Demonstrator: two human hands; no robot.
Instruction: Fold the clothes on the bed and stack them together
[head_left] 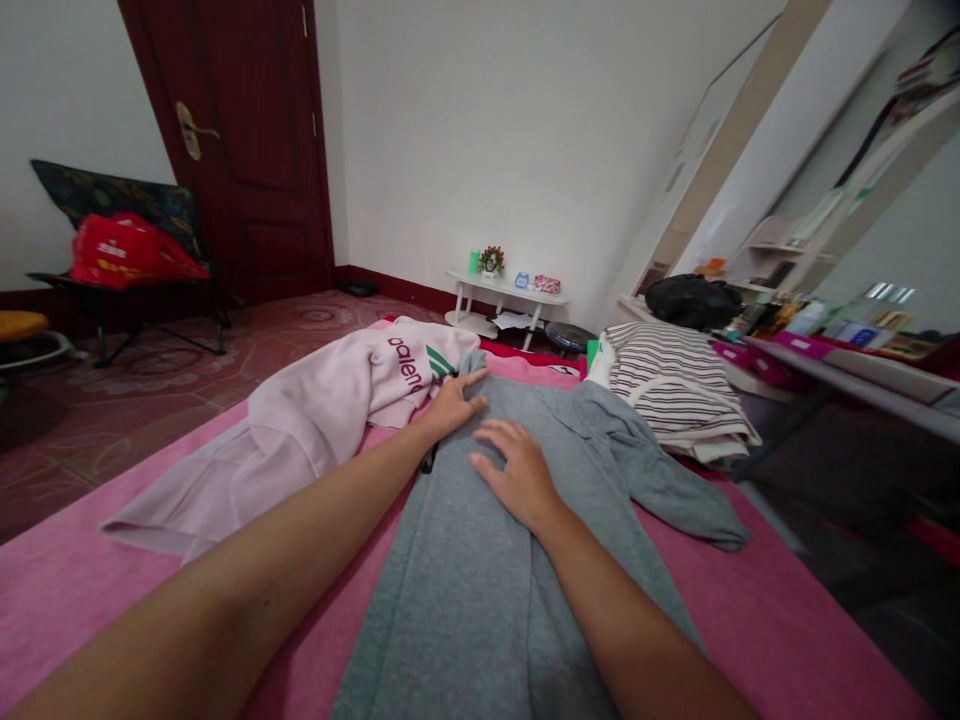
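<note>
- Grey garment point(480, 600): lies flat on the bed, running from the 6 o'clock edge of the view up to the centre. One sleeve trails off toward 3 o'clock. Both forearms cross over it, hiding parts of its lower half.
- Right hand point(517, 478): palm down on the grey garment, near the middle of the cloth. Fingers are straight and slightly spread, pointing toward 10 o'clock, and grip nothing.
- Left hand point(454, 402): palm down on the garment's upper edge, just beyond the right hand at its 11 o'clock. Fingers are extended and close together, flat on the fabric, with no pinch.
- Pink sweatshirt point(330, 405): rumpled, with dark lettering and a green mark. It lies at 9 o'clock of the left hand, touching the grey garment's upper edge.
- Striped fabric point(675, 385): a folded bundle at 2 o'clock of the right hand, just beside the grey sleeve.
- Pink bed cover point(750, 600): lies under all the clothing.
- Black bag point(694, 300): beyond the striped bundle, at 1 o'clock.
- Cluttered shelf point(862, 365): along the right side at 3 o'clock.
- White low table point(504, 292): against the far wall at 12 o'clock, bearing small items.
- Folding chair point(135, 300): at 10 o'clock on the patterned red floor, carrying a red bag point(127, 250).
- Dark red door point(247, 140): closed, at 11 o'clock.
</note>
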